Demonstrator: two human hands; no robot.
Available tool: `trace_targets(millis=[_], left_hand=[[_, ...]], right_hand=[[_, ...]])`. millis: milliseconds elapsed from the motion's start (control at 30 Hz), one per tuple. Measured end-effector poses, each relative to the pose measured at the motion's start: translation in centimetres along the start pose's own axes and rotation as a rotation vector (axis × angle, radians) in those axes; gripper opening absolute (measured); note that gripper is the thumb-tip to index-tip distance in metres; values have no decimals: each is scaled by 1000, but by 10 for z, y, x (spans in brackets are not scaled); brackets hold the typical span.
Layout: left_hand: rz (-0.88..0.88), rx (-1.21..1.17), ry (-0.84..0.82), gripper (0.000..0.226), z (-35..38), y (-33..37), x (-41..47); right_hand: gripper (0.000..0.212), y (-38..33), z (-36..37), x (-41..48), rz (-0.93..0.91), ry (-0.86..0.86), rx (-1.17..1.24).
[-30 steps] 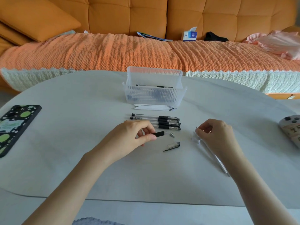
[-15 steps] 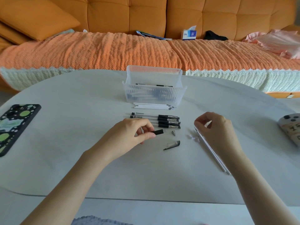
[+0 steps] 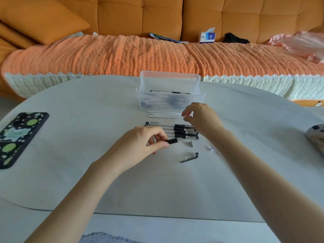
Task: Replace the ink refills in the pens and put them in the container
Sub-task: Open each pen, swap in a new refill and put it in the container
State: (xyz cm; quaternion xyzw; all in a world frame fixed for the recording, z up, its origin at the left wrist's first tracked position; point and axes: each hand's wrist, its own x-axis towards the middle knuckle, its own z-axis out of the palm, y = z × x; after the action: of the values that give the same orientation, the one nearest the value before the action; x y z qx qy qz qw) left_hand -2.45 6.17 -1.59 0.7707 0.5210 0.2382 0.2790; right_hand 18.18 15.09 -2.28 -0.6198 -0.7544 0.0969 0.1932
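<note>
Reaching for a fresh refill is the step in hand, as I read it — right hand (image 3: 201, 118) hovers over the near end of the white refills (image 3: 164, 115), thumb and forefinger parted, nothing gripped yet. Left hand (image 3: 142, 142) pinches the open pen barrel (image 3: 172, 141) by its black grip end, tip pointing right.

Layout relative to the clear ribbed container (image 3: 169, 100):
- refills lie just in front of it, side by side
- row of capped pens (image 3: 180, 131) next row toward the person
- loose metal tip cone (image 3: 191, 144) and pen cap (image 3: 190, 156) nearer still, right of the barrel
- a few finished pens already inside the container

To do it well: pick one refill only, from its end, so the others don't roll. Keep the barrel steady and roughly level, feed the refill straight in, blunt end first. Then screw on the cone, then the cap. Cone is small — likely to skid if knocked by the right wrist.

Writing: tissue box (image 3: 207, 36) on the sofa has blue print, too small to read. Phone (image 3: 19, 137) far left of the container shows a patterned case, no text legible. Nothing readable on the pens.
</note>
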Motion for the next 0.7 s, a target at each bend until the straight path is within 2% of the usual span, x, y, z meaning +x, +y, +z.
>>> trace_targets(millis=[167,467,633,700], left_hand=[[1,-1,-3,8,-2,-2,0],[-8,-11,20,8,-3,-1,0],[-37,-97,43,8,-5,-5,0],[-59,-163,42,7,-8,-11,0]], right_hand=[[13,1,3,2,-45,-60,-88],[12,5,6,-2,-76,-27,-137],[4,2,-9,-24,-4,77,108],[10,1,-14,-41,5,82,205]])
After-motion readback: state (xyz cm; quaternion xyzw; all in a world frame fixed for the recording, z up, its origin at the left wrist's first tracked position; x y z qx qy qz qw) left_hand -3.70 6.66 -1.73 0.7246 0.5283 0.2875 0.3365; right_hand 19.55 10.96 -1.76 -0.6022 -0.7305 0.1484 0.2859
